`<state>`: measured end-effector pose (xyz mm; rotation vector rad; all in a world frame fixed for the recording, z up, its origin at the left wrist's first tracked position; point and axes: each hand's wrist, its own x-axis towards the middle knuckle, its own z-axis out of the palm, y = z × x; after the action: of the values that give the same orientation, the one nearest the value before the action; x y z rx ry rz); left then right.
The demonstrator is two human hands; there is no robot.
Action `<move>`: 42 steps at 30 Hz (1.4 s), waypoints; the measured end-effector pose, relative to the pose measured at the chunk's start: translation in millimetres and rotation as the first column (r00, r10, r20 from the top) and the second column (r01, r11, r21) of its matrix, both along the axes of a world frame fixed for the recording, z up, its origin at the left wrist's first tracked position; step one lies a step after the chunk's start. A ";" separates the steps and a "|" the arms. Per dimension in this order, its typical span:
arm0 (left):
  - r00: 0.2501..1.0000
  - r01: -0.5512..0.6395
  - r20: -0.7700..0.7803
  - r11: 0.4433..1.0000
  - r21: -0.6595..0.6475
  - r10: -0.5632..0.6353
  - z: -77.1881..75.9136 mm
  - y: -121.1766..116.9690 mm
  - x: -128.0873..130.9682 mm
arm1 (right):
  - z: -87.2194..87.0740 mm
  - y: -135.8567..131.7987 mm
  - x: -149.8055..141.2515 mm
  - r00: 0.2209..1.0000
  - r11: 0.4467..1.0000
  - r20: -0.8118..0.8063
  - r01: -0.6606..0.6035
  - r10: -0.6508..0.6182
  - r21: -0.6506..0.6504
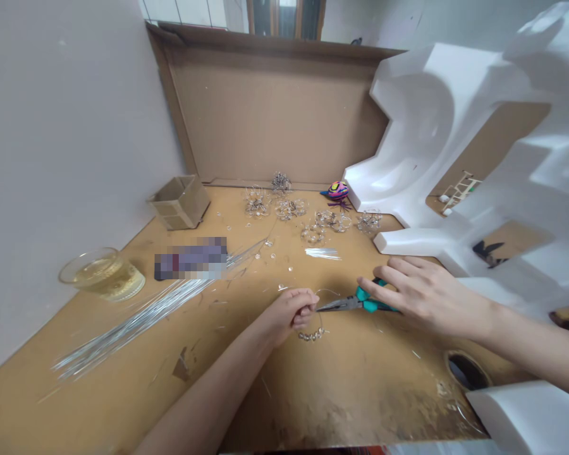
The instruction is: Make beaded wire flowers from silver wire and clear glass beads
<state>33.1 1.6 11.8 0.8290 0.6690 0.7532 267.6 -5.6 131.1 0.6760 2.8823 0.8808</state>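
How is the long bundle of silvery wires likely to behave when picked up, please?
The wire bundle would probably fan apart, since its ends splay. Its strands look thin, so they may flex; their mostly straight lie suggests some springy stiffness.

Lighting: soft, diffuse and moderately bright, with grey shading in the hollows of the white foam and a darker front edge on the table. Optics: wide-angle stretch distorts the sides, the glass leans, a mosaic patch is present, and the beaded wire reads slightly soft.
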 end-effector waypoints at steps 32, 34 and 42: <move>0.910 -0.026 -0.328 0.825 0.564 0.253 18.4 -5.8 -5.5 | -80.4 -18.6 -0.1 0.605 0.563 -0.034 0.717 -0.795 -0.410; 0.915 -0.028 -0.322 0.836 0.548 0.241 18.3 -6.2 -6.1 | -95.4 -18.9 -5.6 0.616 0.591 -0.087 0.694 -0.783 -0.412; 0.825 0.094 -0.464 0.733 0.674 0.321 15.7 -4.4 -9.5 | -108.2 -5.6 -5.3 0.605 0.639 -0.269 0.557 -0.750 -0.530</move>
<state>23.6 -2.7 27.6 1.7497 0.9964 0.8942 262.3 -11.1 22.9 1.9584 2.5836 -0.0018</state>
